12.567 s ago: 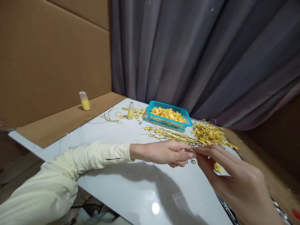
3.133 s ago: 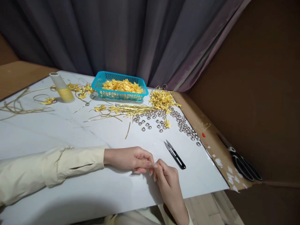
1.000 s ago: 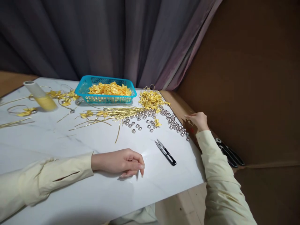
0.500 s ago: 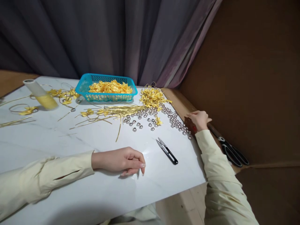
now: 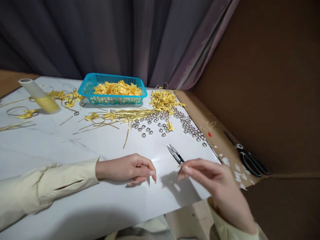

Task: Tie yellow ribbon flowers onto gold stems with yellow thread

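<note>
My left hand rests on the white table, its fingers curled in and the thumb lying against the index finger. Nothing shows in it. My right hand hovers above the table's near right edge, loosely bent, with no object visible in it. Its fingertips overlap the black handles of a pair of thread snips in the view, whose blades point away; I cannot tell whether they touch. Beyond the snips lie scattered silver beads, a small yellow ribbon flower and a bundle of gold cords with a yellow flower cluster.
A blue basket of yellow ribbon pieces stands at the back. A tube with yellow contents leans at left near loose corded flowers. On the right cardboard ledge lie large scissors and white scraps.
My right hand has come back from the cardboard ledge, moving toward me and left, over the table by the snips. My left hand stays nearly still. The view has shifted slightly.
</note>
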Tool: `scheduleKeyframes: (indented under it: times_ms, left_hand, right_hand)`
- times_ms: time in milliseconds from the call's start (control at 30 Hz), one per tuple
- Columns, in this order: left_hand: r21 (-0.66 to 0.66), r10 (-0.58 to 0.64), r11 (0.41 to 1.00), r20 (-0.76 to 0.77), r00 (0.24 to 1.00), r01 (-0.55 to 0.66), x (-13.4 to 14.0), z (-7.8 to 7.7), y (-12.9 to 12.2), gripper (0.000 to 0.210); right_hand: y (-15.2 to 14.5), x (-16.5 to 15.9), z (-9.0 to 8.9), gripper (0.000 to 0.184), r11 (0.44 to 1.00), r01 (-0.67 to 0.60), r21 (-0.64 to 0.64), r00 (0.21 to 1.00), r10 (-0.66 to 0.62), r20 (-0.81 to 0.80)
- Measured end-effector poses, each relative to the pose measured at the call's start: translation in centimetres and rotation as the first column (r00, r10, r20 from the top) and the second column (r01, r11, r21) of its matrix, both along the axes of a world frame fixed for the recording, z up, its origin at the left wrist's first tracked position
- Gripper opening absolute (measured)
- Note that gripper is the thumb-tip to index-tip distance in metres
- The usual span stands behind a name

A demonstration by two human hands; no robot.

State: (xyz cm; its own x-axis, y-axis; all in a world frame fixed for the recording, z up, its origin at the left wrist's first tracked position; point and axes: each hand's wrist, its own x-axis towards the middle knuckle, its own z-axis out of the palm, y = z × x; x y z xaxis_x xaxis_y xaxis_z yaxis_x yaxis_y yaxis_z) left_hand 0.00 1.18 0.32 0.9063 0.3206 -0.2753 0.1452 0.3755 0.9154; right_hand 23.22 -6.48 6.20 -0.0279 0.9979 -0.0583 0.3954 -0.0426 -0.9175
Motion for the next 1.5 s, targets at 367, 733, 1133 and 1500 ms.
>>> scheduleKeyframes:
  times_ms: [367, 733, 1133, 1500]
  left_hand:
    - [0.062, 0.066, 0.996, -0.027, 0.997, -0.064, -0.2, 0.0, 0.1, 0.031]
    - [0.046, 0.063, 0.997, -0.028, 0.998, -0.061, -0.4, 0.1, 0.2, 0.030]
    - [0.015, 0.085, 0.996, -0.050, 0.995, -0.085, -0.4, 0.2, 0.2, 0.028]
    - [0.024, 0.078, 0.997, -0.047, 0.996, -0.077, -0.5, 0.1, 0.3, 0.028]
  right_hand:
    - [-1.6, -4.7, -5.1, 0.016, 1.000, 0.024, 0.012, 0.992, -0.023, -0.120]
    - [-1.6, -4.9, -5.4, 0.019, 0.995, 0.054, 0.087, 0.984, -0.038, -0.174]
    - [-1.2, -5.0, -6.3, 0.019, 0.998, 0.049, 0.033, 0.980, -0.041, -0.195]
    - [-0.9, -5.1, -6.2, 0.021, 0.996, 0.064, -0.063, 0.941, -0.081, -0.328]
